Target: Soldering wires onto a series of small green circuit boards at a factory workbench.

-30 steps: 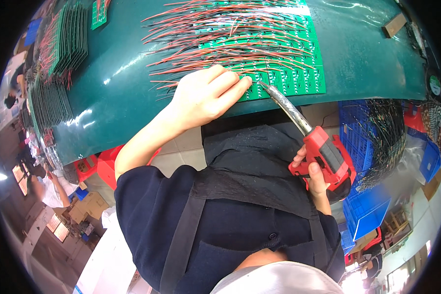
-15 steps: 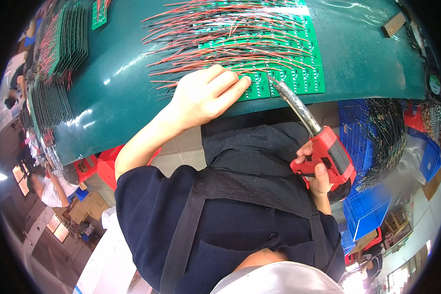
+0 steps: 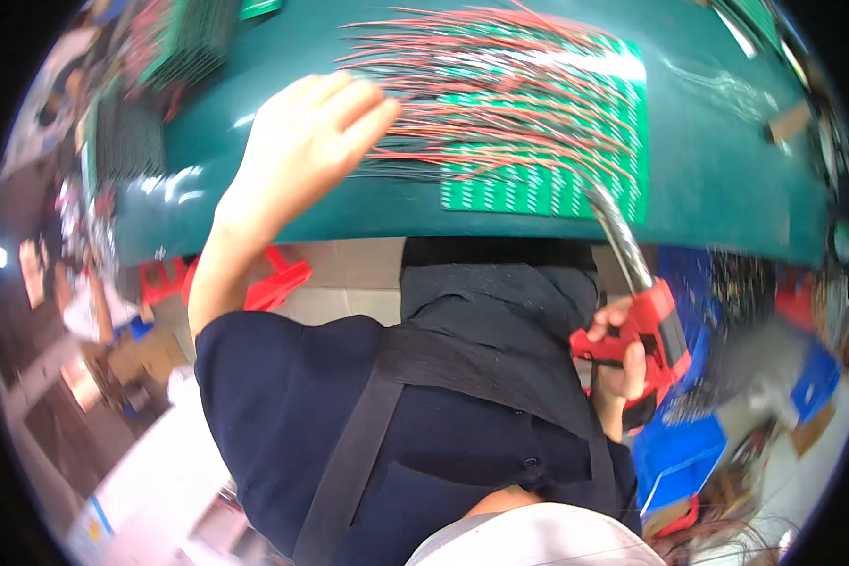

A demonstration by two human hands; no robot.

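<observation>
A panel of green circuit boards (image 3: 472, 193) lies on the table, with many red and black wires (image 3: 500, 123) across it, their loose ends pointing left. My left hand (image 3: 316, 137) is over those loose ends, its fingers curled together; what they hold, if anything, is hidden and blurred. In my right hand (image 3: 623, 363) is a red soldering gun (image 3: 665, 330), gripped by its handle. Its metal barrel (image 3: 621, 231) slants up to the left, and the thin tip is at the front part of the panel, close to the wires; contact cannot be made out.
Upright stacks of wired green boards (image 3: 191, 42) stand at the table's far left. A small brown block (image 3: 789, 123) lies at the right. Beside the table are a red stool (image 3: 278, 278) at left and a blue bin (image 3: 679, 457) at right. The green tabletop (image 3: 349, 212) ends before my apron.
My left hand has moved left and away from the front of the panel, toward the wire ends. The soldering gun stays in my right hand; the whole view has shifted.
</observation>
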